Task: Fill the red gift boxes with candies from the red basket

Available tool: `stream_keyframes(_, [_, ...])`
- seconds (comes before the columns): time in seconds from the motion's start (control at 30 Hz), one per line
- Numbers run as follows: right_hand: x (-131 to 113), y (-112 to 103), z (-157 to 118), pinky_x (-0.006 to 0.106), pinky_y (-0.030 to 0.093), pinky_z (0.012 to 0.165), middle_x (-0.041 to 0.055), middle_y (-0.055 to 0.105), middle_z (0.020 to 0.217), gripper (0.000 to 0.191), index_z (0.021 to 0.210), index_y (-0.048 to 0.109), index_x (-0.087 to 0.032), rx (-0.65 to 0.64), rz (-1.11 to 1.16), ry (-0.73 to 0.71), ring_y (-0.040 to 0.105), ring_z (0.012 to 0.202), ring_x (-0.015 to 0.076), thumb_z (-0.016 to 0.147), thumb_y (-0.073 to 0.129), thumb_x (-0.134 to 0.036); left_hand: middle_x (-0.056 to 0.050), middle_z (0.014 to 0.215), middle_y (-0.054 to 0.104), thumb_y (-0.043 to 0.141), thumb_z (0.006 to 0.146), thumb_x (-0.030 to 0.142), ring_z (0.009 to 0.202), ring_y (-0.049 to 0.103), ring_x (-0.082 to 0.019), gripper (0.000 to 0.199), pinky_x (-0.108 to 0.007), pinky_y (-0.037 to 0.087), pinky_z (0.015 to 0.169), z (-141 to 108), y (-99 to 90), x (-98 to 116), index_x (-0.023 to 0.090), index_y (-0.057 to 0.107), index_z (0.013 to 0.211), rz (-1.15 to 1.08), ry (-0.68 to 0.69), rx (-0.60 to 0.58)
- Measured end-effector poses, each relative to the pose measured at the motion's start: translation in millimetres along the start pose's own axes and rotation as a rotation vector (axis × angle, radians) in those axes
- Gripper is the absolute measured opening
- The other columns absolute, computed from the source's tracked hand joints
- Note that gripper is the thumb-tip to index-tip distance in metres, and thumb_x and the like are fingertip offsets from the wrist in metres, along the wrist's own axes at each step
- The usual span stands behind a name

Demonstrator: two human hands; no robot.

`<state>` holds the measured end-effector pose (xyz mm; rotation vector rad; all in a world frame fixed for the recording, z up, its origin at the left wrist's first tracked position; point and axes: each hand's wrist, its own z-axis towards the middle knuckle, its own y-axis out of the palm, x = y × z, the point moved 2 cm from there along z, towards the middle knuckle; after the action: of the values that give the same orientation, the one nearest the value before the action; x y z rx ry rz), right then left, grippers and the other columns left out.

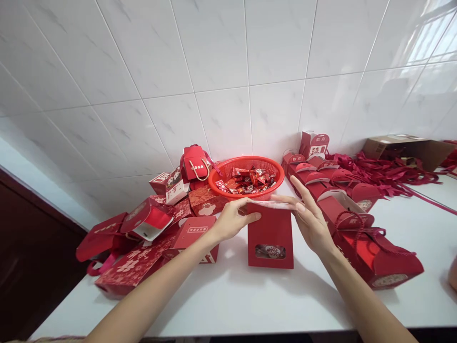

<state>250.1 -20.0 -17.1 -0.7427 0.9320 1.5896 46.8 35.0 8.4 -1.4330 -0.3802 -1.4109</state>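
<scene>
A tall red gift box (269, 233) stands upright on the white table in front of me, with an oval-cornered window near its base and a wrapped item showing behind it. My left hand (232, 219) grips its upper left edge, thumb on the front face and fingers behind. At the upper right corner, my right hand (312, 221) has the pale top flap (273, 205) between thumb and fingers, one finger raised clear. Just behind the box sits a red plastic basket (217, 174) with wrapped candies (253, 178) in it.
Assorted red boxes (132, 267) are heaped on the left. Rows of red gift boxes (385, 252) with cord handles stand at right, close to my right forearm. Dark red ribbons (382, 171) and a cardboard box (410, 147) lie farther right. White tiles (221, 57) back the table.
</scene>
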Motion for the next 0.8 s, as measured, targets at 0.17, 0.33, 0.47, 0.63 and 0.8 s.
stream_keyframes(0.17, [3.5, 1.3, 0.3, 0.042, 0.051, 0.101, 0.0033, 0.075, 0.119, 0.031, 0.119, 0.071, -0.032, 0.042, -0.087, 0.024, 0.067, 0.115, 0.0255, 0.090, 0.070, -0.043, -0.007, 0.104, 0.076, 0.074, 0.080, 0.040, 0.096, 0.069, -0.025, 0.032, -0.033, 0.054, 0.083, -0.4, 0.5, -6.9, 0.016, 0.069, 0.100, -0.025, 0.040, 0.020])
stream_keyframes(0.33, [9.5, -0.5, -0.1, 0.039, 0.054, 0.095, 0.0057, 0.071, 0.126, 0.050, 0.129, 0.062, -0.029, 0.050, -0.149, 0.087, 0.068, 0.111, 0.0243, 0.082, 0.078, -0.037, -0.010, 0.114, 0.073, 0.074, 0.075, 0.026, 0.101, 0.068, -0.025, 0.038, -0.038, 0.051, 0.094, -1.6, -4.3, -12.4, 0.015, 0.068, 0.111, -0.040, 0.032, -0.034])
stream_keyframes(0.47, [16.6, -2.8, -0.3, 0.040, 0.058, 0.089, 0.0072, 0.076, 0.113, 0.049, 0.123, 0.062, -0.026, 0.025, -0.167, 0.139, 0.072, 0.103, 0.0249, 0.080, 0.079, -0.041, -0.009, 0.121, 0.071, 0.072, 0.069, 0.021, 0.109, 0.066, -0.027, 0.052, -0.042, 0.049, 0.099, -4.9, -9.3, -8.8, 0.017, 0.064, 0.120, -0.200, -0.015, -0.200])
stream_keyframes(0.63, [16.5, -0.9, -2.0, 0.041, 0.059, 0.088, 0.0089, 0.075, 0.116, 0.047, 0.117, 0.061, -0.023, 0.018, -0.192, 0.162, 0.073, 0.101, 0.0244, 0.080, 0.077, -0.046, -0.011, 0.115, 0.072, 0.075, 0.077, 0.035, 0.103, 0.068, -0.026, 0.042, -0.042, 0.051, 0.096, -6.4, -5.5, -8.1, 0.016, 0.065, 0.112, -0.298, -0.086, -0.178])
stream_keyframes(0.8, [9.6, 2.5, -4.9, 0.038, 0.060, 0.083, 0.0078, 0.074, 0.112, 0.051, 0.122, 0.059, -0.024, 0.018, -0.224, 0.182, 0.071, 0.102, 0.0250, 0.080, 0.077, -0.047, -0.009, 0.107, 0.074, 0.082, 0.073, 0.044, 0.097, 0.070, -0.024, 0.044, -0.040, 0.054, 0.091, -5.1, 2.1, -8.5, 0.016, 0.065, 0.102, -0.293, -0.079, -0.157])
